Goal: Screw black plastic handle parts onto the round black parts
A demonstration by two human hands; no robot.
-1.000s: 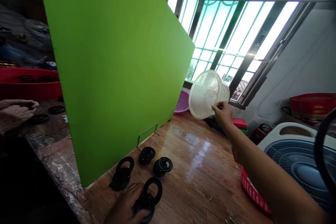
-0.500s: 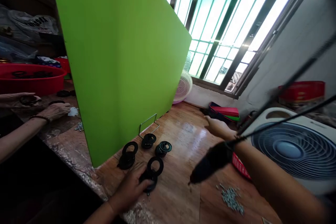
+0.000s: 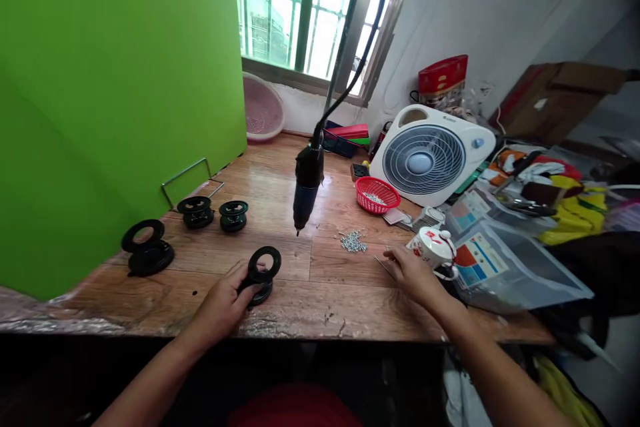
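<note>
My left hand grips a black round plastic part with a flat ring tilted up from it, near the table's front edge. At the right, my right hand has its fingers closed on a thin metal tool, seemingly tweezers, low over the tabletop. A pile of small silver screws lies just left of that hand. Between the hands, an electric screwdriver hangs upright by its cord, bit pointing down. To the left stand another black part with a ring and two spool-shaped parts.
A green panel walls off the left side, with a wire stand at its foot. Rightward are a red basket, a box fan, a lidded white cup and a clear plastic bin.
The view has swung right and down. My right hand has come from far back on the table to the metal tool near the cup. My left hand stays at the black part, now gripping it.
</note>
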